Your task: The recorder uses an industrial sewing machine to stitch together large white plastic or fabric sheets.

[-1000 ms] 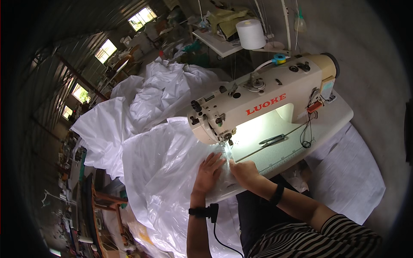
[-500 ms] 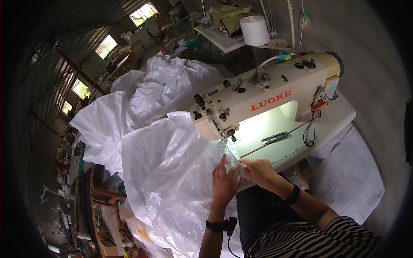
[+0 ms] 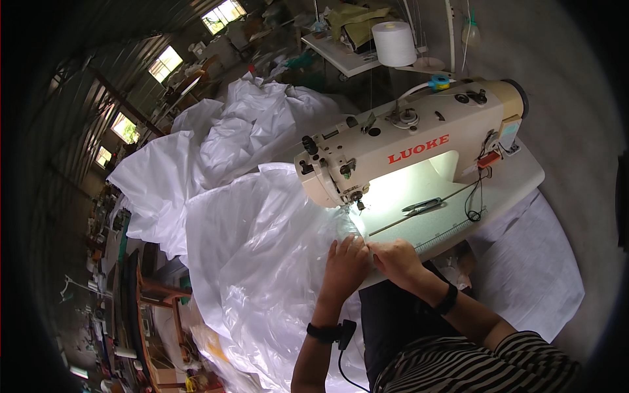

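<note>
A glossy white plastic sheet point(image 3: 246, 226) spreads across the left of the sewing table and drapes down its front. Its right edge runs under the needle area of a cream sewing machine point(image 3: 419, 141). Just in front of the needle, my left hand point(image 3: 345, 265) lies on that edge, its fingers bent together and gripping the sheet. Close beside it, my right hand point(image 3: 398, 262) pinches the same edge at the table's front. The fingertips of both hands nearly meet, and the fold between them is partly hidden.
Thread snips point(image 3: 422, 207) lie on the machine bed beside a thin rod. A white thread cone point(image 3: 394, 44) stands behind the machine. More bunched white sheet point(image 3: 252, 124) is heaped at the far left. White fabric point(image 3: 531, 262) hangs below the table at right.
My left hand has slid right along the sheet toward my right hand, and its spread fingers have drawn together. The right hand keeps its pinch. The view has shifted slightly.
</note>
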{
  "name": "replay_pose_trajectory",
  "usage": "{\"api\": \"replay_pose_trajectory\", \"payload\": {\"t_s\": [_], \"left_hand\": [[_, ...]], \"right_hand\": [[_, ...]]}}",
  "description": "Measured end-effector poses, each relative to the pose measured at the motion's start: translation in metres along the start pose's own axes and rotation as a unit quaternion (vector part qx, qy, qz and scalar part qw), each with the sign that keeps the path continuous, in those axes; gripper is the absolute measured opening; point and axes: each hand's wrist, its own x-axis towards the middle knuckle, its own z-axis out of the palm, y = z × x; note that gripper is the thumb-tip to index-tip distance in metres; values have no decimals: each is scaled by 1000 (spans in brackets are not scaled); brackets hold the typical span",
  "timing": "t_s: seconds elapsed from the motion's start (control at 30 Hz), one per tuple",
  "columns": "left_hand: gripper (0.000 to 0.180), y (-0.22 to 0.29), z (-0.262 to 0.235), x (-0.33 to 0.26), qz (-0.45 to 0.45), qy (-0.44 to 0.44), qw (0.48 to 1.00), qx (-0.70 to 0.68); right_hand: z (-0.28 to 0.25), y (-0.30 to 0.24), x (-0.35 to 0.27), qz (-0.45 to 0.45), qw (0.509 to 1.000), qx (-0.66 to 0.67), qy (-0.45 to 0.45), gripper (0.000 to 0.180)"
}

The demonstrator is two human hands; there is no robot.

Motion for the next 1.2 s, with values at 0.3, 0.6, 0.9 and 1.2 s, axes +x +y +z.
{"api": "replay_pose_trajectory", "payload": {"t_s": [0.3, 0.6, 0.9, 1.2], "left_hand": [[22, 16, 2, -32, -56, 65, 994, -61], [25, 13, 7, -34, -38, 64, 992, -99], [30, -22, 0, -11, -29, 28, 994, -104], [31, -71, 21, 28, -71, 60, 990, -103]], "right_hand": [[1, 1, -11, -50, 997, -45, 27, 8], [11, 1, -20, -75, 989, -115, 57, 7], [19, -1, 0, -67, 985, -156, 17, 6], [37, 16, 58, -30, 979, -198, -34, 15]]}}
